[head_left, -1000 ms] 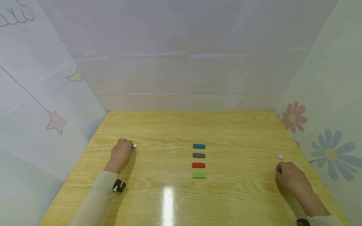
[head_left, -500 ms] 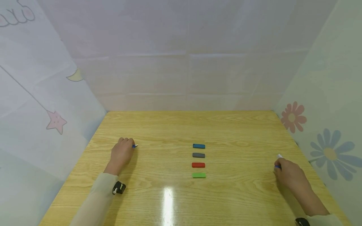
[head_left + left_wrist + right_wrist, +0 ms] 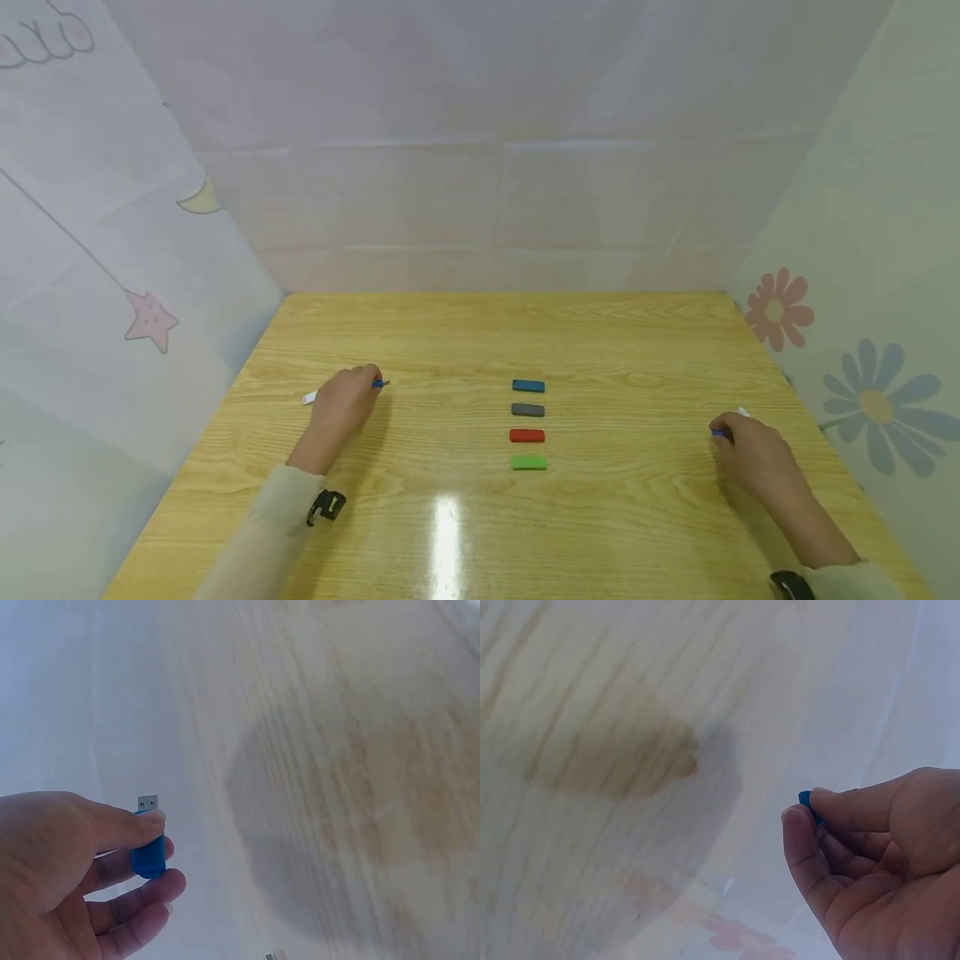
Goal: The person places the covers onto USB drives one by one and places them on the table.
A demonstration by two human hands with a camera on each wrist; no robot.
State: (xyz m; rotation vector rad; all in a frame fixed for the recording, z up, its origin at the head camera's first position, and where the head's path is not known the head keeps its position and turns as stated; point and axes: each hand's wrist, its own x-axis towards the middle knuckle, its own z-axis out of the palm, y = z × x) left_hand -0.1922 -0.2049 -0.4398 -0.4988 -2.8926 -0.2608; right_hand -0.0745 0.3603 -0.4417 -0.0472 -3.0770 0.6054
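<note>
My left hand [image 3: 343, 408] is over the left side of the table, thumb and fingers pinching a blue USB stick [image 3: 148, 855]; its bare metal plug [image 3: 148, 802] points away from the palm. A white stick [image 3: 310, 398] lies beside that hand. Over on the right, my right hand [image 3: 759, 458] pinches a small blue piece [image 3: 805, 799] between thumb and forefinger, most of it covered by the fingers; it looks like a cap. Just behind this hand lies a small white piece [image 3: 743, 412], partly hidden.
Mid-table, a blue stick [image 3: 528, 386], a grey stick [image 3: 528, 410], a red stick [image 3: 527, 436] and a green stick [image 3: 528, 462] lie in a column, set apart. Patterned sheets [image 3: 495, 208] wall off the wooden table [image 3: 615, 517] at the back and both sides.
The left hand has moved right with the blue USB stick, uncovering the white stick. The right hand has shifted slightly left and away from the body with its blue piece.
</note>
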